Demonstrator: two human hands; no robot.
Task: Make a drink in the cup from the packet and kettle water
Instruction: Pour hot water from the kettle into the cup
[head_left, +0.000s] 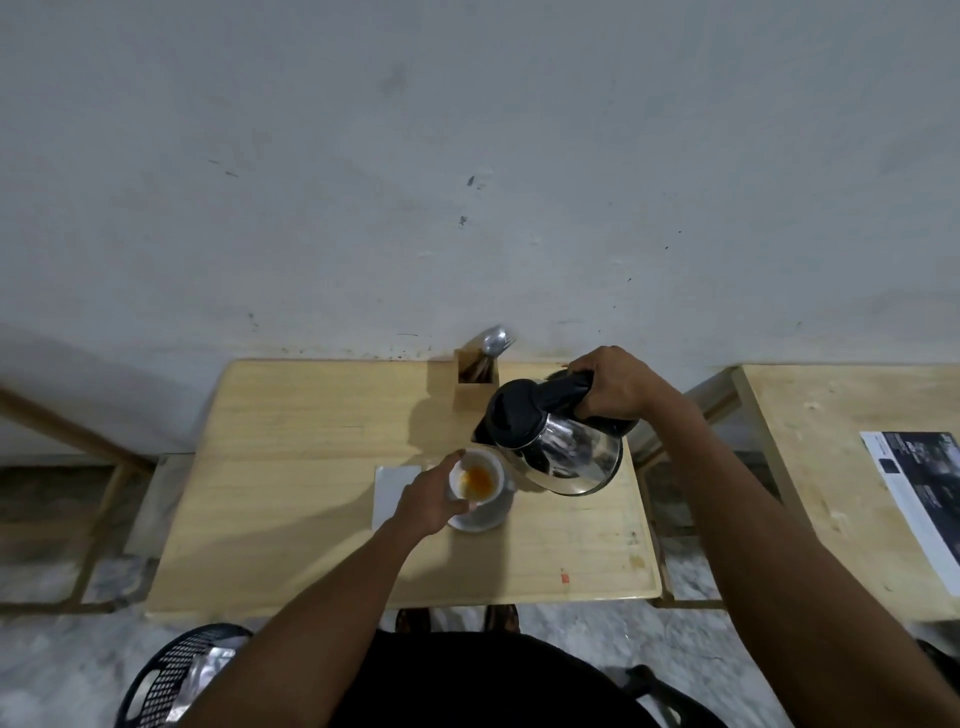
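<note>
A white cup (491, 470) holds orange-brown powder or liquid at its bottom and is lifted a little above a white saucer (483, 518) on the wooden table (291, 415). My left hand (428, 499) grips the cup's left side. My right hand (613, 384) holds the black handle of a steel kettle (566, 457) with a black lid. The kettle is tilted to the left, its spout just over the cup's far rim. No stream of water can be made out. The packet is not clearly in view.
A wooden holder (475, 382) with a spoon and fork stands at the table's back edge by the wall. A white square card (392, 488) lies left of the saucer. A second table (831, 467) with a printed sheet stands at right; a black basket (176, 675) sits bottom left.
</note>
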